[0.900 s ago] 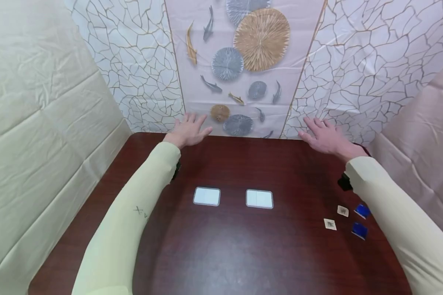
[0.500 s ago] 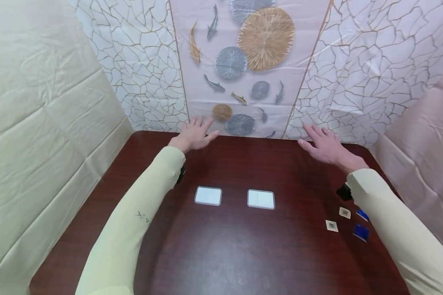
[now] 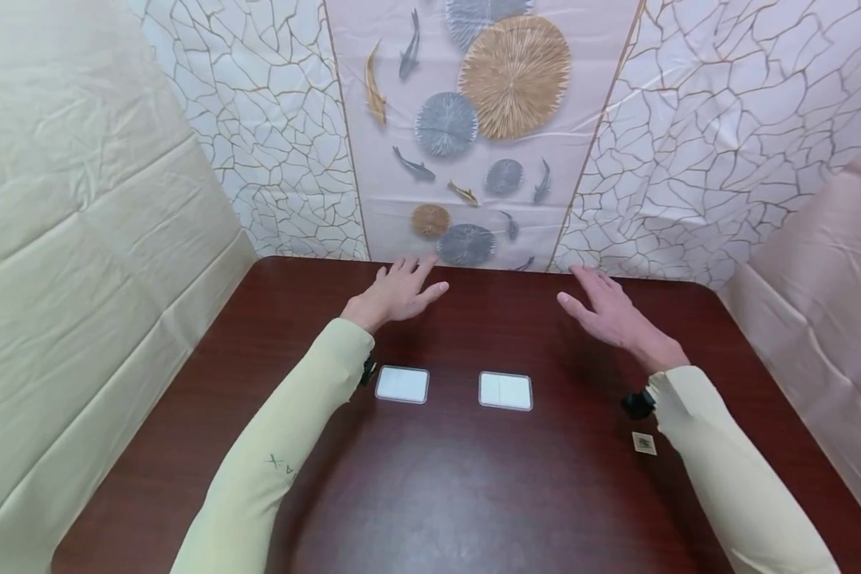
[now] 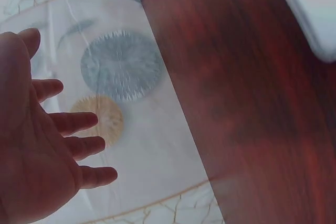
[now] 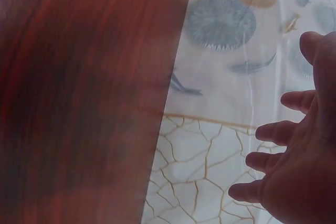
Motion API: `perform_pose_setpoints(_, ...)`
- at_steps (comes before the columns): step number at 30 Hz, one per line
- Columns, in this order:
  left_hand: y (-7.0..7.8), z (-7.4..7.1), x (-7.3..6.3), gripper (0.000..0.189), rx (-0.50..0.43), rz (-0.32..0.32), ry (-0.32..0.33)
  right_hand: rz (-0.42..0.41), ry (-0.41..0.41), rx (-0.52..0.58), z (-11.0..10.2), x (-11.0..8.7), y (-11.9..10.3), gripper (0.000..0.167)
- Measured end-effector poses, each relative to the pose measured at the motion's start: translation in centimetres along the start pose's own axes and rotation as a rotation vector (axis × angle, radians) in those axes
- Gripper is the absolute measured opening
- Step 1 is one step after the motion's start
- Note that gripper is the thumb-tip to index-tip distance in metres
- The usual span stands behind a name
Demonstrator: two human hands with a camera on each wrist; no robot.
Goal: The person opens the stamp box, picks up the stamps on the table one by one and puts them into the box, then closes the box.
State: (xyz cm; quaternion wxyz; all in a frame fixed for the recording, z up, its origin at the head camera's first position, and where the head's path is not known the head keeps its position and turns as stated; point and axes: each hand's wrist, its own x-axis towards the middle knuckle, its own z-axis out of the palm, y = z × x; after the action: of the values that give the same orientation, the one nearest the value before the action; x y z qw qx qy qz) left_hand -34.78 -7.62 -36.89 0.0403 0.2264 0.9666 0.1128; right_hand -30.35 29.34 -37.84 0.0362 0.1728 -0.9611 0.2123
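My left hand point(image 3: 395, 295) is held above the far part of the dark red-brown table point(image 3: 473, 486), fingers spread and holding nothing. Across from it, my right hand point(image 3: 612, 313) hovers with straight fingers, also without anything in it. Nearer to me, between the two forearms, lie two flat white rectangles with clear rims: a left one point(image 3: 402, 384) by the left wrist and a right one point(image 3: 505, 391). Part of a white rectangle point(image 4: 315, 9) shows at the corner of the left wrist view. Beside the right sleeve lies a small beige square with a dark print point(image 3: 643, 443).
A patterned cloth point(image 3: 445, 159) with fish and round leaf shapes hangs behind the table's far edge. Pale cloth walls stand at the left point(image 3: 100, 263) and right point(image 3: 825, 271). The right forearm covers part of the table's right side.
Both hands have come back from the far edge toward me and moved closer together. The right sleeve now hides the two blue pieces and one beige square seen earlier. The white rectangles stay put.
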Motion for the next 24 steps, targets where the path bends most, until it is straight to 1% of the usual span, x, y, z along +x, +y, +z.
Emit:
perform_pose_setpoints(4,1.0,0.8,-0.5,0.070,-0.047,0.009,-0.002,-0.003,0.013,0.039,0.9,-0.4,-0.3,0.072)
perform_pose_setpoints(8,1.9,1.4,-1.0,0.070,-0.095,0.001,-0.012,0.045,-0.008,0.083,1.4,-1.2,-0.7,0.076)
perform_pose_setpoints(12,2.6,1.9,-1.5,0.071,-0.124,0.015,-0.004,0.066,-0.002,0.111,1.8,-1.8,-1.0,0.076)
perform_pose_setpoints(15,3.1,2.4,-1.8,0.070,-0.131,0.027,0.012,0.061,0.005,0.126,2.3,-2.1,-1.3,0.076)
perform_pose_setpoints(18,3.7,2.9,-2.2,0.069,-0.145,0.034,0.011,0.052,0.002,0.142,2.9,-2.3,-1.6,0.076)
perform_pose_setpoints(21,4.3,3.5,-2.6,0.069,-0.171,0.049,0.002,0.051,-0.015,0.156,3.5,-2.5,-2.0,0.076)
perform_pose_setpoints(24,4.9,4.1,-2.9,0.069,-0.190,0.069,-0.006,0.076,-0.039,0.161,4.0,-2.8,-2.4,0.078)
